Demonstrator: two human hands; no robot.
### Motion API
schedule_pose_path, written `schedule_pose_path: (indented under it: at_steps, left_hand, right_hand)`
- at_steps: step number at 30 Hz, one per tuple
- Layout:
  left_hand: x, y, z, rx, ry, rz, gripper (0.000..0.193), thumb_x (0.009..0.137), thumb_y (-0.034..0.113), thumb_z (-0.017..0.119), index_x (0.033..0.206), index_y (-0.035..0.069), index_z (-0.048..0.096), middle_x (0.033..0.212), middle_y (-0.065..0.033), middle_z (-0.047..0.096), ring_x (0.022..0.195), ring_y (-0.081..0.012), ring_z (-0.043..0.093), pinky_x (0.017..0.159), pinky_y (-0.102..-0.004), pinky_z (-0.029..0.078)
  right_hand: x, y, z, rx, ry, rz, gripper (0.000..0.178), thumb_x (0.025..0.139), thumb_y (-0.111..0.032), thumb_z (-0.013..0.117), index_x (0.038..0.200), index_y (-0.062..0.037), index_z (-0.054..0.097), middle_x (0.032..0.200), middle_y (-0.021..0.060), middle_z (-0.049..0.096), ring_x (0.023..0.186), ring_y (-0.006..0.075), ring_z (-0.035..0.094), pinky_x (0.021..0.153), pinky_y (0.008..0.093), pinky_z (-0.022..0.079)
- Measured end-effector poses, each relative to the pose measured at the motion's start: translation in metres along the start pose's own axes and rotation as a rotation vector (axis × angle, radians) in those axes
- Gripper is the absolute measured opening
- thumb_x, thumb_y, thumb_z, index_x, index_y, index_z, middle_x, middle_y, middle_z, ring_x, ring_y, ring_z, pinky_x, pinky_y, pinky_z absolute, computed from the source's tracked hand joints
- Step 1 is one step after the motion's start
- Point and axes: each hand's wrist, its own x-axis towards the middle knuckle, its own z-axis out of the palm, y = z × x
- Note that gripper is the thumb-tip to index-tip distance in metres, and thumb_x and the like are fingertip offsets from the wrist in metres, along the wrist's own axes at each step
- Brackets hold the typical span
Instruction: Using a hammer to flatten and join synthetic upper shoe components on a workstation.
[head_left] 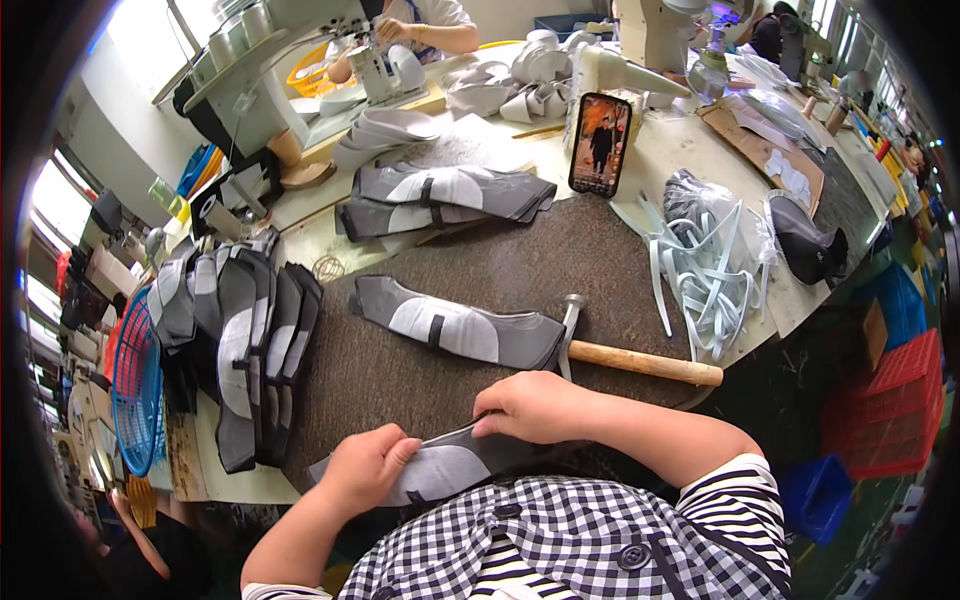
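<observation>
Close to my body, both hands hold a dark grey shoe-upper piece [438, 472] with a paler grey panel and a small black tab. My left hand [367, 464] grips its upper edge near the left end, thumb along the top. Farther right, my right hand [535, 406] pinches the same edge between thumb and fingers. The piece's right end is hidden under my right hand and forearm. Just beyond, a similar upper piece [465, 332] lies flat on the brown work mat [400, 383]. A hammer [640, 362] with a wooden handle rests beside it, its metal head touching the piece's right end.
Stacked upper pieces [240, 340] stand left; another pile [450, 195] lies behind the mat. A phone [600, 145] stands upright at the back. Pale blue straps [712, 275] heap at right. A sewing machine [235, 105] is far left. A person's arm [445, 38] shows across the table.
</observation>
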Motion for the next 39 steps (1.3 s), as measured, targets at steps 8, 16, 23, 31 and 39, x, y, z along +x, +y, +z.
schedule_pose_path:
  at_steps: [8, 16, 23, 31, 39]
  left_hand:
    - [-0.023, -0.069, 0.025, 0.37, 0.231, 0.104, 0.031, 0.086, 0.034, 0.069, 0.082, 0.006, 0.058, 0.075, -0.0119, 0.058, 0.068, -0.0352, 0.061, 0.061, -0.0448, 0.048]
    - [-0.024, -0.058, 0.02, 0.309, 0.373, 0.142, 0.024, 0.08, 0.015, 0.074, 0.096, 0.006, 0.059, 0.093, -0.0123, 0.058, 0.091, -0.0332, 0.055, 0.081, -0.0418, 0.044]
    - [0.058, 0.015, 0.063, 0.061, 0.172, 0.443, 0.026, 0.081, 0.013, 0.07, 0.104, 0.007, 0.06, 0.091, -0.0119, 0.057, 0.089, -0.0322, 0.057, 0.079, -0.0423, 0.047]
    - [0.063, 0.023, 0.057, -0.015, 0.085, 0.408, 0.023, 0.077, 0.009, 0.072, 0.095, 0.004, 0.058, 0.091, -0.0116, 0.058, 0.092, -0.0312, 0.059, 0.08, -0.0407, 0.049]
    - [0.071, 0.026, 0.06, -0.044, 0.027, 0.382, 0.02, 0.081, 0.013, 0.07, 0.096, 0.004, 0.059, 0.092, -0.0116, 0.06, 0.09, -0.0312, 0.06, 0.08, -0.0413, 0.049]
  right_hand:
    - [0.001, 0.01, 0.008, -0.142, 0.019, 0.098, 0.023, 0.093, -0.025, 0.058, 0.106, -0.0074, 0.067, 0.104, 0.0115, 0.068, 0.099, 0.0312, 0.065, 0.085, 0.0412, 0.051]
    - [-0.005, 0.019, 0.02, -0.086, 0.343, 0.067, 0.016, 0.08, -0.02, 0.075, 0.088, -0.0077, 0.069, 0.085, 0.0079, 0.065, 0.085, 0.0274, 0.065, 0.075, 0.0366, 0.052]
    - [-0.009, 0.009, 0.037, -0.172, 0.489, -0.006, 0.013, 0.079, -0.017, 0.072, 0.087, -0.0084, 0.067, 0.085, 0.0069, 0.062, 0.084, 0.0285, 0.064, 0.074, 0.0387, 0.052]
    - [-0.067, 0.044, -0.021, -0.628, 0.69, 0.157, 0.048, 0.073, -0.014, 0.072, 0.117, -0.0065, 0.057, 0.111, 0.0121, 0.057, 0.105, 0.0295, 0.055, 0.088, 0.041, 0.043]
    - [-0.057, 0.063, -0.015, -0.545, 0.635, 0.209, 0.034, 0.078, -0.014, 0.068, 0.108, -0.0052, 0.056, 0.1, 0.014, 0.056, 0.092, 0.0348, 0.06, 0.077, 0.0438, 0.05]
